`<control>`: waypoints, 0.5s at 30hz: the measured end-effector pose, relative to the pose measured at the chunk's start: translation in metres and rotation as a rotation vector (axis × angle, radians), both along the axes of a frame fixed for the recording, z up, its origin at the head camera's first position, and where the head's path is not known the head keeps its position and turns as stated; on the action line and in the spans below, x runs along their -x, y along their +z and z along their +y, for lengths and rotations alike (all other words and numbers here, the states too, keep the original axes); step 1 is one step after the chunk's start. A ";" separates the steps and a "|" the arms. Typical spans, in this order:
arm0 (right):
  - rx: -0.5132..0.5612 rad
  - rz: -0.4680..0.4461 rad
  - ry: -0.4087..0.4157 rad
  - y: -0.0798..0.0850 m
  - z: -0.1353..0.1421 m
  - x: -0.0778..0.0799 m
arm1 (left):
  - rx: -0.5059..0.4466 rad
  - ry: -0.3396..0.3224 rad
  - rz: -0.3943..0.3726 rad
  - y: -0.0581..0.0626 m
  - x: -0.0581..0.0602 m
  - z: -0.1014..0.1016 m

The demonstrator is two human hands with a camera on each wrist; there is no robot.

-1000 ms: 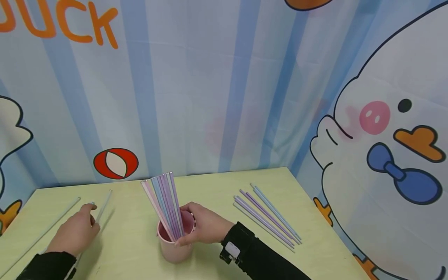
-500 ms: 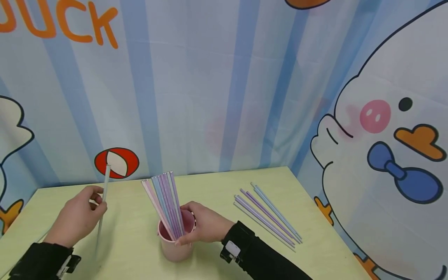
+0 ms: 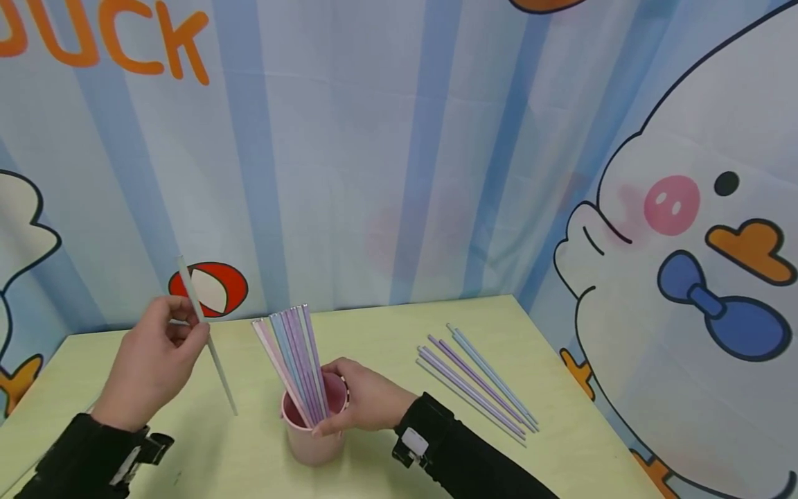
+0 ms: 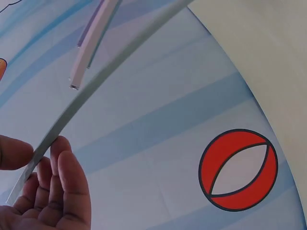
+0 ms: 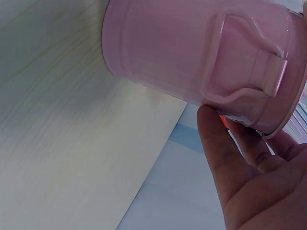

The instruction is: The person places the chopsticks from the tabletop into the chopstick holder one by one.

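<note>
In the head view my left hand (image 3: 152, 360) pinches a pale grey-white straw (image 3: 218, 364) between thumb and fingers. It slants above the table, its lower end pointing toward the bucket. The left wrist view shows the thumb on one side of this straw (image 4: 134, 45) and fingertips on the other. My right hand (image 3: 368, 398) grips a small pink bucket (image 3: 314, 450) at its rim, thumb at the front. Pink, blue and lilac straws (image 3: 299, 367) lean to the left inside it. From the right wrist view, the bucket (image 5: 163, 48) shows a raised handle loop on its side.
Several lilac, purple and blue straws (image 3: 492, 378) lie fanned out on the yellow table (image 3: 386, 333), right of the bucket. Another pale straw (image 3: 28, 471) lies at the left, partly behind the left forearm. A printed duck curtain (image 3: 349, 173) hangs behind the table.
My left hand has picked a pale straw up from the left of the table, raised it and carried it rightward, tilting its lower end toward the bucket. The right hand has stayed on the bucket.
</note>
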State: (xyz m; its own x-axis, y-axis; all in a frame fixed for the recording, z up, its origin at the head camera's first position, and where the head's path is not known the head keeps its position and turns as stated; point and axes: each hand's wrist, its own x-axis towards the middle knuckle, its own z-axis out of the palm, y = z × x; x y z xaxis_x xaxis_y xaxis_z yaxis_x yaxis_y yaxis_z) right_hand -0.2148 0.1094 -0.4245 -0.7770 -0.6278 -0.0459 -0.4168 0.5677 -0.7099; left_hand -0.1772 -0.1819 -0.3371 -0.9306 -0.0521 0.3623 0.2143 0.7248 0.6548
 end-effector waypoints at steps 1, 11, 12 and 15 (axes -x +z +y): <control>-0.002 0.002 0.001 0.000 0.000 0.000 | -0.014 0.000 0.017 0.002 -0.001 0.003; -0.017 0.013 -0.001 0.002 0.000 -0.001 | -0.140 -0.059 0.123 0.006 -0.004 0.026; -0.016 0.014 0.000 0.002 0.001 -0.001 | -0.147 -0.063 0.129 0.005 -0.004 0.028; -0.012 0.019 0.005 0.001 0.000 0.000 | -0.155 -0.068 0.135 0.003 -0.003 0.031</control>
State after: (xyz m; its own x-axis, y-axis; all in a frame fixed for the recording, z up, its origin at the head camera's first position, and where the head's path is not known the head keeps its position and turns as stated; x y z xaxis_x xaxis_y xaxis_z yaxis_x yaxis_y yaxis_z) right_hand -0.2146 0.1098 -0.4235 -0.7747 -0.6312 -0.0384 -0.4333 0.5741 -0.6947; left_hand -0.1738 -0.1505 -0.3344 -0.8776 -0.0553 0.4763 0.3526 0.5987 0.7192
